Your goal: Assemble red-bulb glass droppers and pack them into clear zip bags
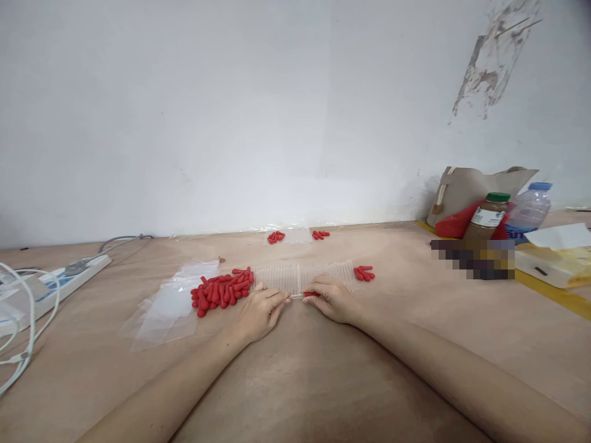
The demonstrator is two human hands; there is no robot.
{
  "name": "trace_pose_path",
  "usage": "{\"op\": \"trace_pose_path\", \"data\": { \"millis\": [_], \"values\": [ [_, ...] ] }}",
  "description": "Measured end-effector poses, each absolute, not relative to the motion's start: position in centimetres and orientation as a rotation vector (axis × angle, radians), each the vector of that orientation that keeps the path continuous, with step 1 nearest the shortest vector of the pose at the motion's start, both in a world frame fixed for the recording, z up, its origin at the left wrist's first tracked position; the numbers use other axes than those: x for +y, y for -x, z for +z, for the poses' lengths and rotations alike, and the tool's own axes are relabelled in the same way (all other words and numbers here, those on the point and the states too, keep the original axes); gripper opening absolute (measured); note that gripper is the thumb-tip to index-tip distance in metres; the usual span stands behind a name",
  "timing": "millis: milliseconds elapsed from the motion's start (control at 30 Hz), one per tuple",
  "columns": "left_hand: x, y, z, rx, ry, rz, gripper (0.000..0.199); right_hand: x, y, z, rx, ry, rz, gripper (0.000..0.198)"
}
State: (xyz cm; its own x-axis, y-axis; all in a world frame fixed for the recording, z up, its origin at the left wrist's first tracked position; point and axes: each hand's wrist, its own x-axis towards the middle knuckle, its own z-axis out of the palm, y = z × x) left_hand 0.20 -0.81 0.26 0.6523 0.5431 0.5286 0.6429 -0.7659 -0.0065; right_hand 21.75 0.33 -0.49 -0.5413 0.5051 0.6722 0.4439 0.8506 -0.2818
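Note:
Between my hands lies a thin clear dropper tube (pixel 296 297), held low over the wooden table. The fingers of my left hand (pixel 262 311) are pinched at the tube's left end. My right hand (pixel 336 299) is closed on a red rubber dropper bulb (pixel 311 294) at the other end, its fingers partly covering the bulb. Just behind both hands, a row of clear tubes (pixel 277 278) lies side by side. A heap of red bulbs (pixel 222 293) is left of my left hand, and several more red bulbs (pixel 364 274) lie right of the row.
Clear plastic bags (pixel 168 311) lie under and left of the heap. By the wall rests a clear packet (pixel 298 235) with red bulbs on both sides. A white power strip (pixel 69 286) and cables are left; bottles (pixel 484 221) and a beige bag (pixel 475 184) stand right.

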Motion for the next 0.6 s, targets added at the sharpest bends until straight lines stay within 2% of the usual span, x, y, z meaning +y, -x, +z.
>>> {"op": "trace_pose_path", "data": {
  "millis": [600],
  "values": [
    [-1.33,-0.93,0.32,-0.954,2.715,-0.833,0.024,-0.16,-21.18,0.06,-2.281,0.703,0.116,0.011]
  ]
}}
